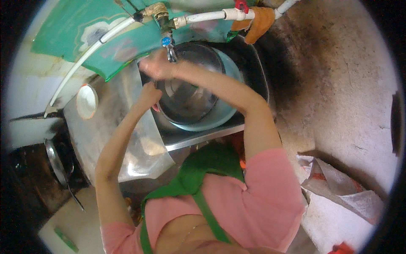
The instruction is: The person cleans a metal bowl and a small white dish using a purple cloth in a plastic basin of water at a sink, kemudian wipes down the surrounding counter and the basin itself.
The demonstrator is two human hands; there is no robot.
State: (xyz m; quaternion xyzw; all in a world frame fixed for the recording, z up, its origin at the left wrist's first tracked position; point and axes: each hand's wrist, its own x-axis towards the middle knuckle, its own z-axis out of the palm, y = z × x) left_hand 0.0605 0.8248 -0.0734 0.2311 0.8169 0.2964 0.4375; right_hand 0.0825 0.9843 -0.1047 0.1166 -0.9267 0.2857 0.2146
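Observation:
A dark, round metal pan sits tilted in a pale blue basin in the sink. My left hand is closed at the pan's left edge, with fingertips showing below the rim; whether it grips the rim or a handle there is hidden. Beyond it, my right hand is blurred over the pan's far left side, close to the tap. Its fingers are too smeared to show whether they hold anything. Light glints off the inside of the pan.
To the left is a metal counter with a white bowl near the wall. White pipes run above the sink, with an orange cloth over one. A metal lid or pan stands at far left; a woven sack lies right.

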